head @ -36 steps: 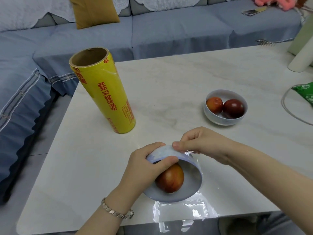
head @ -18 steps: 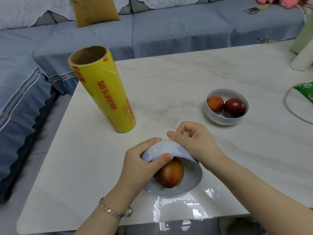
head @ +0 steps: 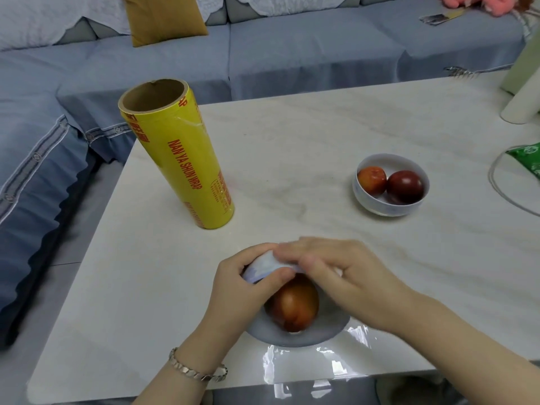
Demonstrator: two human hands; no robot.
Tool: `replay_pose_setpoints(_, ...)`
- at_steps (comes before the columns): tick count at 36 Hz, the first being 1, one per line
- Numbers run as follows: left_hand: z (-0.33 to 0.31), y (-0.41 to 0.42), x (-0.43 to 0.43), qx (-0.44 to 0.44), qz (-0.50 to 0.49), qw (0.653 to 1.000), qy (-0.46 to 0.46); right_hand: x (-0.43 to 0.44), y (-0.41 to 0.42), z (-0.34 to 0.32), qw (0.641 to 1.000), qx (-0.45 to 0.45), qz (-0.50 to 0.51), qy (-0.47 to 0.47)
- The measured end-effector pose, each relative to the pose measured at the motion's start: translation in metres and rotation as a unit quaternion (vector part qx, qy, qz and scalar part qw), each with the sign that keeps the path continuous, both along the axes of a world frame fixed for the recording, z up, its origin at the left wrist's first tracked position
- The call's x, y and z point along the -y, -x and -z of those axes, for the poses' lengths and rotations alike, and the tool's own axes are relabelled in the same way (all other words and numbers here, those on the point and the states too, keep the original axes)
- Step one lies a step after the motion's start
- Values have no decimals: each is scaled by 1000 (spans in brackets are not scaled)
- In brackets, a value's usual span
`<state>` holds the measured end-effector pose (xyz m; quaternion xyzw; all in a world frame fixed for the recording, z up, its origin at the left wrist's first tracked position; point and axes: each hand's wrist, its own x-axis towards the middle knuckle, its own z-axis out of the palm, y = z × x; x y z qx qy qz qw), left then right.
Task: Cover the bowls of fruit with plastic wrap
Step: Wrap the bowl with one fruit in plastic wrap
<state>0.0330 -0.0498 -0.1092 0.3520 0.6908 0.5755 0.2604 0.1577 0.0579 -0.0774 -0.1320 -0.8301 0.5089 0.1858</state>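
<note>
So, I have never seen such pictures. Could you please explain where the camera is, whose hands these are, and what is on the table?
There is no machine here: a person works with bare hands, and the one camera sits on their head, looking down. The left hand grips a tilted bowl with one fruit inside; the right hand lies over its top, too blurred to say more. Clear plastic wrap shines on the table before it. Further off stand a yellow roll of wrap and a second bowl with two fruits, uncovered.
</note>
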Motion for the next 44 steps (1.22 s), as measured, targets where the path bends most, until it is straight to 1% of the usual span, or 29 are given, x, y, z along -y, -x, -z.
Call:
replay_pose_setpoints(3,-3,-1,-1,9,-1,1000,-11,3,2,10,1000,4,10,13)
replay_pose_setpoints(6,0,0,-2,6,-12,1000,3,3,8,11,999,17,21,21)
replay_pose_setpoints(10,3,-1,1,3,-21,1000,11,-2,12,20,995,86,32,28)
replay_pose_setpoints(12,3,-1,1,-4,-18,1000,18,-7,9,24,992,94,33,82)
replay_pose_setpoints(15,4,0,1,-9,-37,999,16,-16,-1,27,977,61,33,200)
replay_pose_setpoints(19,4,6,-2,57,-95,994,-14,-23,-17,34,959,44,68,272)
replay_pose_setpoints(22,1,1,-5,119,-117,986,-14,-20,-18,36,960,38,91,262)
replay_pose_setpoints(24,1,0,-4,181,-104,978,0,-21,-15,34,961,21,116,252)
replay_pose_setpoints(26,0,3,-3,227,-50,972,22,-22,-13,31,963,14,131,237)
replay_pose_setpoints(29,0,13,-1,204,41,976,63,-22,-12,30,964,14,151,219)
replay_pose_setpoints(31,-1,13,-3,185,68,977,84,-20,-10,31,968,29,154,197)
replay_pose_setpoints(34,1,9,-4,142,58,983,99,-16,-9,31,972,43,143,180)
replay_pose_setpoints(37,4,7,-5,102,24,991,87,-16,-11,29,974,49,134,177)
replay_pose_setpoints(42,3,1,-2,97,2,995,32,-20,-16,21,953,37,142,264)
replay_pose_setpoints(44,3,0,0,94,0,995,19,-23,-17,19,951,53,149,267)
